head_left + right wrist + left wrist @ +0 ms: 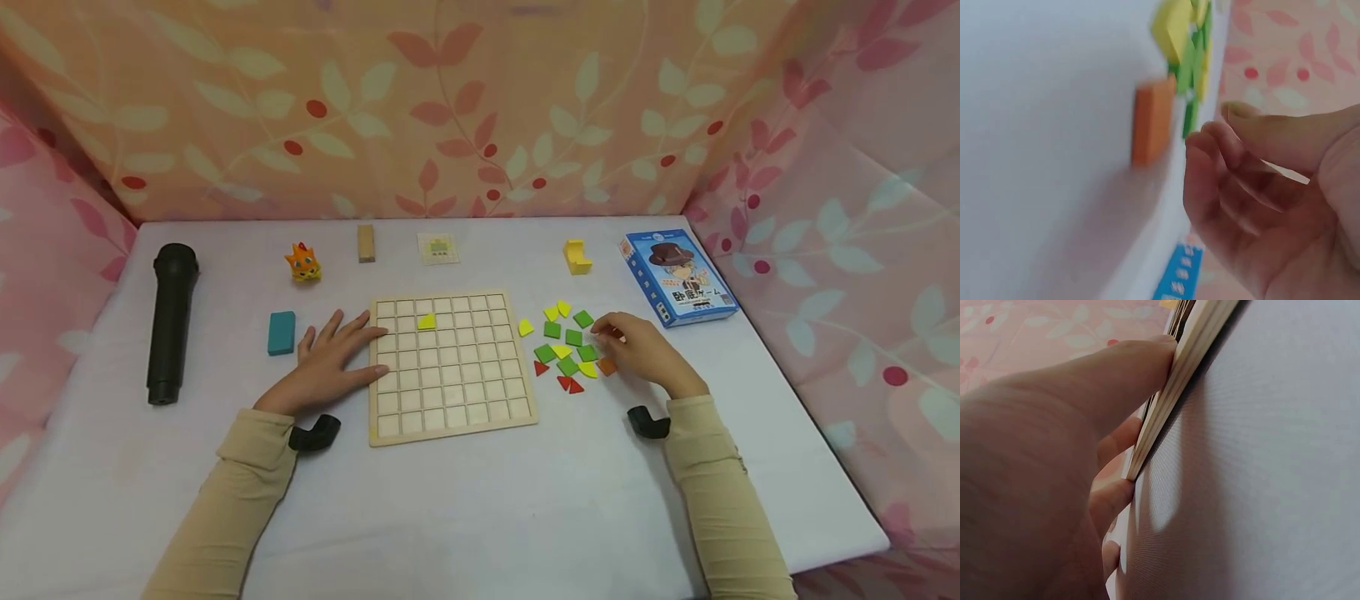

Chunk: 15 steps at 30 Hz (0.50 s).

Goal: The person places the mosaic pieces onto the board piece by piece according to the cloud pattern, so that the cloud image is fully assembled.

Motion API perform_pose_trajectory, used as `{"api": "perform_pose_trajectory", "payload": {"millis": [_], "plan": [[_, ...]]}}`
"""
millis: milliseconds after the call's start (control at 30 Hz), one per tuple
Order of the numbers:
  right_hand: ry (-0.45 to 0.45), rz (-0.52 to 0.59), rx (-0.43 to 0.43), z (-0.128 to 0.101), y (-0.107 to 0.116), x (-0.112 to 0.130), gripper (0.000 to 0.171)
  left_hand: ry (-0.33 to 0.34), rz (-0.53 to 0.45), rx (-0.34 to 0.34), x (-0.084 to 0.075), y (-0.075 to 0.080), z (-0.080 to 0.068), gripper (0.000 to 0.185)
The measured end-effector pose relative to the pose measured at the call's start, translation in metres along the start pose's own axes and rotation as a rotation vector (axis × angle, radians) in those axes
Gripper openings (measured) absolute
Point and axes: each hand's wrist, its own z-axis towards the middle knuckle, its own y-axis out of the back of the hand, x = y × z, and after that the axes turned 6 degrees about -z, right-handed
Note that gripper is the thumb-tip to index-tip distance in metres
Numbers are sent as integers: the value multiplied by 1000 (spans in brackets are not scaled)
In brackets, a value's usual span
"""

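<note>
"Backdrop: floral curtain (465, 108), orange at the rear, pink at the sides. Below it, one table (465, 517) under white cloth."

"Next in size?"

"One wooden grid board (450, 367), at the table's middle. Pale, square, ruled into small cells inside a plain border, lying flat."

"Any detail by other view?"

"Left wrist view gives its layered side edge, which the head view does not; there the thumb bears on that edge."

"Continue downward."

"One black microphone (171, 325), far left. One blue illustrated box (678, 275), far right. Left hand (330, 358): fingers spread, tips on the board's left border. Right hand (637, 350): over the loose tiles, fingers loosely curled, thumb near the fingertips, gripping nothing."

"Smaller stock?"

"Teal block (281, 333), beside the left hand. Behind the board: orange animal figure (303, 262), wooden block (366, 243), printed square (437, 248), yellow chair-shaped piece (577, 257)."

"And the tiles?"

"Right of the board, scattered: green squares (552, 330), yellow round-edged tiles (562, 351), red triangles (541, 367), one orange tile (607, 367) just beside the right hand. Right wrist view alone shows the orange tile's thickness, slightly blurred. One yellow tile (427, 322) lies on the grid, toward its far left."
</note>
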Motion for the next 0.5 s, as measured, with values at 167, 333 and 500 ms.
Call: {"api": "perform_pose_trajectory", "payload": {"millis": [167, 333, 500], "plan": [[-77, -67, 82, -9, 10, -7, 24, 7, -6, -5, 0, 2, -1, 66], [-112, -87, 195, -14, 8, -6, 33, 13, -9, -5, 0, 1, 0, 67], [-85, -101, 147, -15, -1, -2, 25, 5, -12, -8, 0, 0, -1, 66]]}}
